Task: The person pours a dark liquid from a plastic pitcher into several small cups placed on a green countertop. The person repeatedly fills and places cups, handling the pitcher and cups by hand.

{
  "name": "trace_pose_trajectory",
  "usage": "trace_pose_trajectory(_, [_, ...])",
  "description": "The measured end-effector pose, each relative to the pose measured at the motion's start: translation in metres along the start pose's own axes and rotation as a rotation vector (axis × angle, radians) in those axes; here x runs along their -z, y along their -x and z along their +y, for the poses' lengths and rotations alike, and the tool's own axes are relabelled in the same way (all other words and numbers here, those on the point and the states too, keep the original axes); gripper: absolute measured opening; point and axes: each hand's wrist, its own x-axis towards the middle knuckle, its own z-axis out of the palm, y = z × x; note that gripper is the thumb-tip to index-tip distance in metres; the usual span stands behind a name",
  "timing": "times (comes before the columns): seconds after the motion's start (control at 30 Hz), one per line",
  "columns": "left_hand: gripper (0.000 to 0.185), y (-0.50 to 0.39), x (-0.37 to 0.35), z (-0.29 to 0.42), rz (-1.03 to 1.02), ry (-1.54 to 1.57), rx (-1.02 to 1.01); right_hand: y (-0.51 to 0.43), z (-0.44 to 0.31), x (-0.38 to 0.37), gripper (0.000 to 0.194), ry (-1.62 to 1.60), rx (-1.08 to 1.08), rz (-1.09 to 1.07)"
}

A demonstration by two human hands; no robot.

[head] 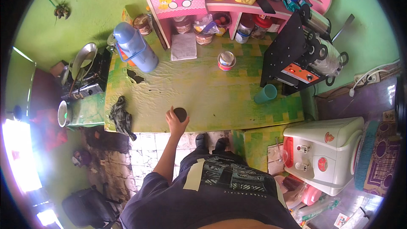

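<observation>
My left hand (176, 124) is wrapped around a small round object with a dark top (180, 114), fingers on its left side and thumb on its right. It looks like a cup seen from above; whether the dark part is a drink or a lid I cannot tell. It stands near the front edge of a table (203, 98) with a green and yellow checked cover. My right hand is out of view. To the left of the held object lies a crumpled dark checked cloth (121, 117), partly over the edge. A teal plastic cup (265, 93) is off to the right.
A blue vacuum flask (135, 47), a stack of napkins (184, 47) and small tubs (226, 60) stand farther back. A black cup-sealing machine (299, 54) is at the right, above a white water dispenser (327, 156). On the left is a stove (86, 84) with a pan.
</observation>
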Motion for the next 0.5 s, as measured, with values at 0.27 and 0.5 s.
trace_pose_trajectory(0.27, [0.092,0.001,0.001,0.0,-0.013,0.004,0.0,-0.007,0.0,0.002,0.045,-0.042,-0.053,0.005])
trace_pose_trajectory(0.5, [0.091,0.001,0.001,0.0,-0.015,0.021,-0.004,-0.01,-0.001,0.006,0.047,-0.082,-0.098,0.026])
